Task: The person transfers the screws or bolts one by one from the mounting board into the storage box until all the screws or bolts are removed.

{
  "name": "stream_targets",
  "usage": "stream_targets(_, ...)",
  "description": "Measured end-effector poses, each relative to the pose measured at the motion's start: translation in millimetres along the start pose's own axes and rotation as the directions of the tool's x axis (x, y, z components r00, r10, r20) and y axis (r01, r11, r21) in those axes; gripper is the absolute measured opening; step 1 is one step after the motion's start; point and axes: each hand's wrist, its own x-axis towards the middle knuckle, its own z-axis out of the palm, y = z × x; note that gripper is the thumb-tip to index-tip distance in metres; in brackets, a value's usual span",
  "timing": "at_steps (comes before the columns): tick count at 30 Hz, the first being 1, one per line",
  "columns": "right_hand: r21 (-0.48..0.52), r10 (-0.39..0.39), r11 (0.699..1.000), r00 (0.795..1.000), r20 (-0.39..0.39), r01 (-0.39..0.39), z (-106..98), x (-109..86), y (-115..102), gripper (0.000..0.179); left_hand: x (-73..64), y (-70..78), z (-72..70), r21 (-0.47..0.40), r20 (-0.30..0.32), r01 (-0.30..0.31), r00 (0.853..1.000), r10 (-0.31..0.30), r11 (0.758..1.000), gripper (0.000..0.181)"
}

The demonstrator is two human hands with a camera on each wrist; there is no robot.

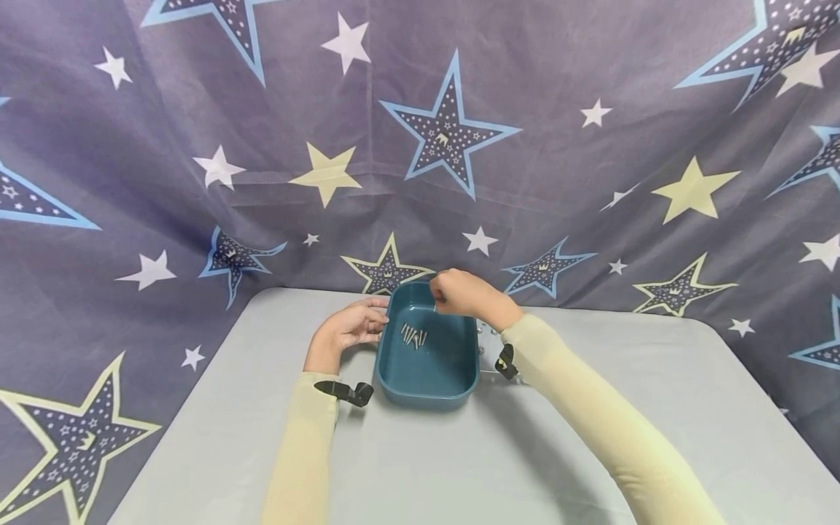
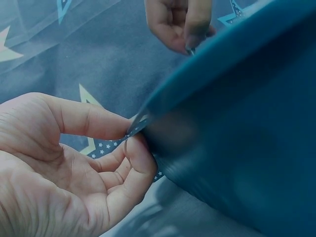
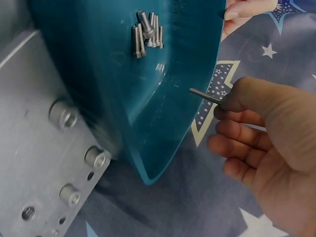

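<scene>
A teal plastic bin (image 1: 428,401) stands on the table with several metal screws (image 1: 414,336) lying on its floor. My left hand (image 1: 354,324) is at the bin's left side; in the left wrist view its thumb and index finger pinch the rim. Over the far right part of the bin, my right hand (image 1: 469,295) pinches one metal screw (image 3: 205,95) between thumb and index finger. In the right wrist view that screw points toward the bin's inside, apart from the loose screws.
To the bin's right lies a grey metal plate (image 3: 32,133) with socket-head screws (image 3: 63,114) standing in it and some open holes, partly hidden by my right arm in the head view. Behind the white table (image 1: 407,467) hangs a star-patterned curtain (image 1: 558,197).
</scene>
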Motion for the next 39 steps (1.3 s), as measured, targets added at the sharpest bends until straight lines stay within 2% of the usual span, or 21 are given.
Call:
stream_targets(7, 0.020, 0.060, 0.998, 0.994, 0.088, -0.062, 4, 11.0, -3, 0.035, -2.3, 2.8, 2.7, -0.011, -0.011, 0.011, 1.000, -0.011, 1.000, 0.058)
stream_targets(15, 0.061, 0.126, 0.988, 0.972, 0.196, -0.141, 13, 21.1, -1, 0.039, -2.4, 5.1, 3.9, -0.005, -0.017, 0.021, 1.000, -0.022, 1.000, 0.059)
stream_targets(21, 0.045, 0.172, 0.981, 0.958, 0.229, -0.187, 16, 24.5, -3, 0.020, -3.6, 3.4, 3.3, -0.001, -0.021, 0.021, 1.000, -0.021, 1.000, 0.060)
stream_targets(24, 0.032, 0.189, 0.979, 0.950, 0.249, -0.203, 17, 26.9, -6, 0.018, -3.8, 3.4, 3.0, -0.002, -0.024, 0.017, 1.000, -0.018, 1.000, 0.059)
stream_targets(28, 0.019, 0.208, 0.975, 0.934, 0.289, -0.223, 19, 29.9, -8, 0.028, -3.7, 3.2, 3.3, -0.002, -0.026, 0.015, 1.000, -0.015, 1.000, 0.059)
stream_targets(31, 0.019, 0.233, 0.968, 0.919, 0.316, -0.252, 21, 31.9, -9, 0.028, -4.0, 3.4, 3.5, -0.005, -0.022, 0.013, 1.000, -0.013, 1.000, 0.060)
stream_targets(37, 0.032, 0.297, 0.944, 0.885, 0.358, -0.329, 27, 33.8, -11, 0.007, -5.0, 3.0, 3.6, -0.006, -0.012, 0.003, 1.000, -0.003, 1.000, 0.061)
stream_targets(39, 0.032, 0.309, 0.938, 0.875, 0.373, -0.345, 29, 33.9, -11, 0.009, -4.3, 2.7, 3.0, -0.004, -0.006, 0.006, 1.000, -0.006, 1.000, 0.062)
